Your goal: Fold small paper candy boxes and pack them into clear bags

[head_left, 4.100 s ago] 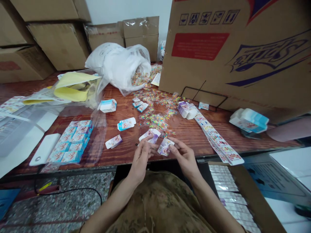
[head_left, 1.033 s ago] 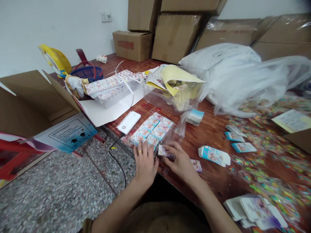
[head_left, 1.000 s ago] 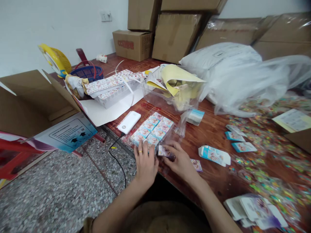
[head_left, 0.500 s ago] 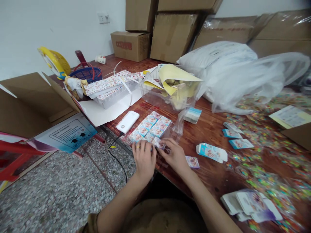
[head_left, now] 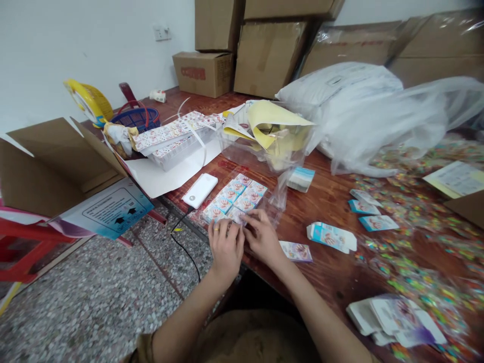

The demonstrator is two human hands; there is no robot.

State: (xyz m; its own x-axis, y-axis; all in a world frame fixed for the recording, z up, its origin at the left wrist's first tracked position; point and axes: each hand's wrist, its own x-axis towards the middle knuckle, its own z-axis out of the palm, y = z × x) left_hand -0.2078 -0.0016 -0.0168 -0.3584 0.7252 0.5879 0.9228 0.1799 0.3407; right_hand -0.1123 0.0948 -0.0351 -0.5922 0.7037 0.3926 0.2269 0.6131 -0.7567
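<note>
Cartons (head_left: 246,202) printed with red handprints lie in a two-row block whose long axis runs forward and slightly rightward from the left hand (head_left: 226,248), which covers its near end with fingers partly curled. The right hand (head_left: 262,241), thumb and fingers bunched, meets the near right corner. Whether either grips a carton is hidden. Clear plastic film (head_left: 279,197) lines the block's right side, close to the right fingers; a white power bank (head_left: 200,190) flanks the left, and a purple-edged carton (head_left: 297,251) lies beside the right wrist.
</note>
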